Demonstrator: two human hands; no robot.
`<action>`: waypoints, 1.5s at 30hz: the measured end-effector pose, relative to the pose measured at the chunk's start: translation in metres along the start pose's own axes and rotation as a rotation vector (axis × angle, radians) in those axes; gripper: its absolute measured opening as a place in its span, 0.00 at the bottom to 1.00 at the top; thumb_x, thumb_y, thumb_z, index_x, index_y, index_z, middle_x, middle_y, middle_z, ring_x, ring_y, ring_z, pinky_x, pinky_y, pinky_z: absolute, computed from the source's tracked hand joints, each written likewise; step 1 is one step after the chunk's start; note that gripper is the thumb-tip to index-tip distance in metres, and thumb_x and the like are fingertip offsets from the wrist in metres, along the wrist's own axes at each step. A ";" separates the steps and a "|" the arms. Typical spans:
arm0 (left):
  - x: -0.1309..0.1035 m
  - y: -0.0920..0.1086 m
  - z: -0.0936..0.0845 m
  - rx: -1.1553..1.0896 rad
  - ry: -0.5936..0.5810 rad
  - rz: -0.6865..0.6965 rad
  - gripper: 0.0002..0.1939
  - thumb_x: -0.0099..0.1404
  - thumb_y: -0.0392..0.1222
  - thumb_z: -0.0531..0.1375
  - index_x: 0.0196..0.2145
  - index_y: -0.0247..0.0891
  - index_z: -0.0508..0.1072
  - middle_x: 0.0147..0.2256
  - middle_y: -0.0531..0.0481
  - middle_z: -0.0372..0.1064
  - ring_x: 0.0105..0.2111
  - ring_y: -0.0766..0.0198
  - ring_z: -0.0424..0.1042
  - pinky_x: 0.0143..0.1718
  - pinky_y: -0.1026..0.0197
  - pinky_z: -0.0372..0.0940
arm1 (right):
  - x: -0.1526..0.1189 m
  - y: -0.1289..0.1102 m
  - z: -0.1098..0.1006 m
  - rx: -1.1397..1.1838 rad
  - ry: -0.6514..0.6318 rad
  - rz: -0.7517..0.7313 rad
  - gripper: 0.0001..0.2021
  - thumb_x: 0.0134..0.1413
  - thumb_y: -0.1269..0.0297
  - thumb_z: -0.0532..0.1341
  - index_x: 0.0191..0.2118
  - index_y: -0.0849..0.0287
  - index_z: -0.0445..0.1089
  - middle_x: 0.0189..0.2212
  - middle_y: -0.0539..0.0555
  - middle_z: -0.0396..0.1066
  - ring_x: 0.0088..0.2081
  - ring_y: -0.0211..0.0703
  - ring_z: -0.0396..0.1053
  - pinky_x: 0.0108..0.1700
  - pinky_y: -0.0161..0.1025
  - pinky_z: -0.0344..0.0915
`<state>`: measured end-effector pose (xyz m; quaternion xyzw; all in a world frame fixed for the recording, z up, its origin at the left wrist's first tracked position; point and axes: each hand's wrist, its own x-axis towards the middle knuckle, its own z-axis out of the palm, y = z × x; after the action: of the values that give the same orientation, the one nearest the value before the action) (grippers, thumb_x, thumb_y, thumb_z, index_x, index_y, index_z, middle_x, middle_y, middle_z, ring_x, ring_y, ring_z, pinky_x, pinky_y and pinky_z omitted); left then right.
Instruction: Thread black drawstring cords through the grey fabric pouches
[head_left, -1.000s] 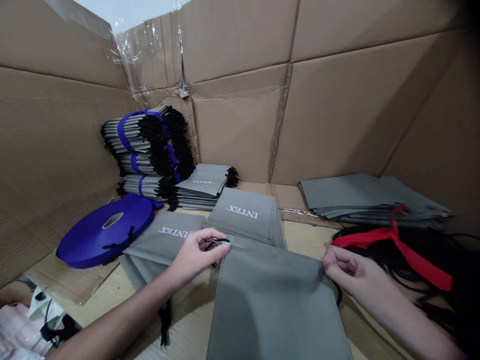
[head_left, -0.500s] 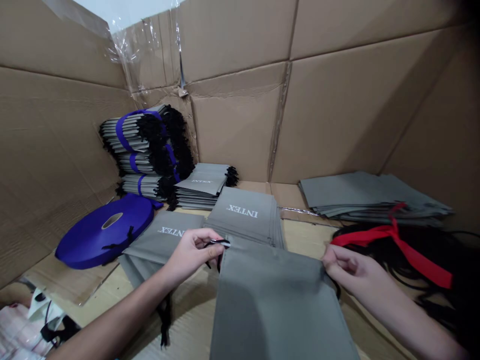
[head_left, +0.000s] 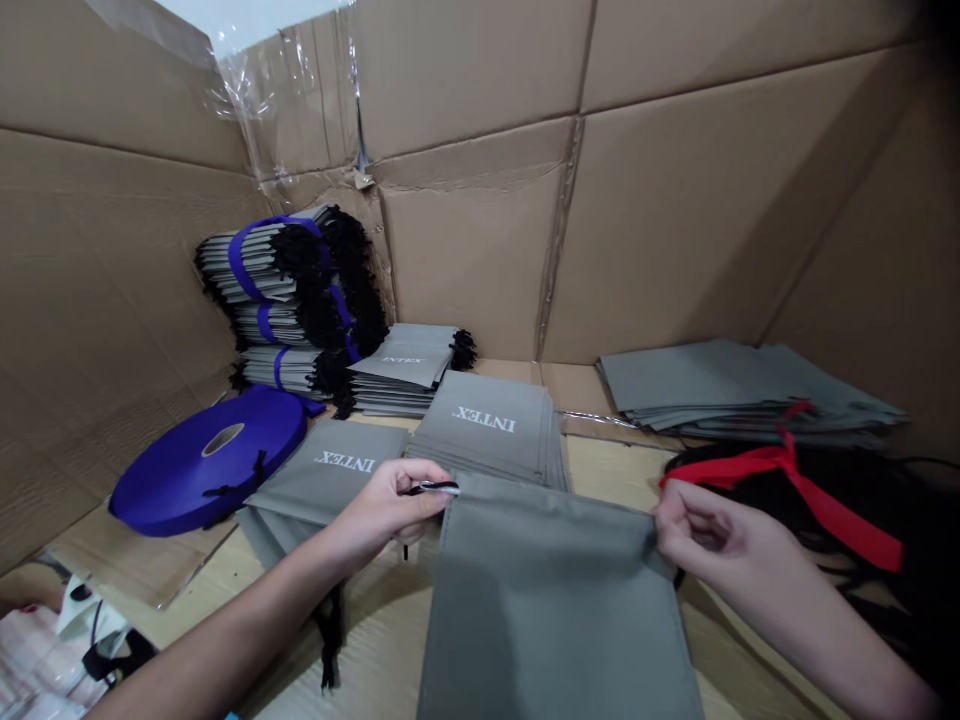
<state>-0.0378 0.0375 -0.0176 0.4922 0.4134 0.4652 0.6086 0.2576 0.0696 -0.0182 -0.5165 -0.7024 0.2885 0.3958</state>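
Note:
A grey fabric bag [head_left: 555,600] hangs between my hands at the bottom centre, its plain side showing. My left hand [head_left: 409,500] is closed at the bag's top left corner, pinching a small tool with a black cord on it. Fingers of my right hand [head_left: 690,525] pinch the top right corner of the same bag; a bit of black cord shows below them. Right behind the bag lies a stack of grey INTEX bags [head_left: 487,425]. Further left, more INTEX bags [head_left: 322,470] lie under my left wrist.
A purple ribbon roll [head_left: 210,460] lies at the left, before strapped bundles of bags [head_left: 277,300]. A smaller bag stack [head_left: 405,360] stands beside them. Grey bags [head_left: 735,390] and black cords tied with a red ribbon [head_left: 840,510] are at the right. Cardboard walls [head_left: 465,240] enclose the table.
The tool tip in my left hand sits at the bag's corner as before, with less cord hanging under that hand. My right hand has shifted slightly right, its fingers more curled.

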 end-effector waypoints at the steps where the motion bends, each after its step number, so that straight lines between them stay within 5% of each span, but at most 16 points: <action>1: 0.001 -0.001 -0.001 -0.002 0.001 -0.003 0.22 0.45 0.51 0.69 0.30 0.34 0.66 0.13 0.65 0.47 0.12 0.80 0.40 0.14 0.71 0.36 | 0.000 -0.001 0.000 -0.022 0.004 -0.001 0.07 0.34 0.63 0.57 0.16 0.55 0.56 0.16 0.45 0.52 0.20 0.36 0.53 0.21 0.33 0.51; 12: 0.005 -0.006 -0.004 0.269 0.127 0.095 0.16 0.51 0.49 0.65 0.29 0.34 0.68 0.14 0.62 0.54 0.10 0.79 0.47 0.12 0.72 0.43 | 0.001 0.012 -0.003 -0.066 -0.045 -0.041 0.06 0.37 0.64 0.57 0.18 0.56 0.58 0.17 0.45 0.54 0.21 0.36 0.54 0.23 0.33 0.53; 19: 0.007 -0.007 -0.003 0.247 0.085 0.165 0.16 0.52 0.49 0.64 0.27 0.35 0.65 0.16 0.56 0.65 0.14 0.69 0.66 0.18 0.67 0.64 | 0.005 0.003 -0.001 0.031 -0.046 0.016 0.07 0.33 0.62 0.58 0.16 0.56 0.59 0.15 0.45 0.54 0.20 0.36 0.54 0.22 0.34 0.53; 33: 0.006 -0.012 -0.003 0.322 0.172 0.309 0.08 0.50 0.34 0.61 0.23 0.36 0.63 0.15 0.54 0.69 0.16 0.68 0.69 0.19 0.70 0.60 | 0.003 0.009 -0.007 0.039 -0.015 0.022 0.06 0.36 0.64 0.57 0.17 0.55 0.57 0.16 0.44 0.53 0.20 0.36 0.52 0.22 0.34 0.49; 45: 0.002 -0.001 -0.004 0.324 0.240 0.357 0.08 0.53 0.35 0.59 0.24 0.37 0.60 0.16 0.53 0.71 0.17 0.68 0.70 0.22 0.70 0.62 | 0.010 0.005 -0.015 0.106 -0.002 0.072 0.09 0.33 0.61 0.59 0.16 0.56 0.57 0.16 0.45 0.53 0.20 0.36 0.52 0.23 0.34 0.49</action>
<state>-0.0407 0.0406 -0.0194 0.5896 0.4582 0.5480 0.3770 0.2717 0.0802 -0.0120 -0.5197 -0.6674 0.3399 0.4111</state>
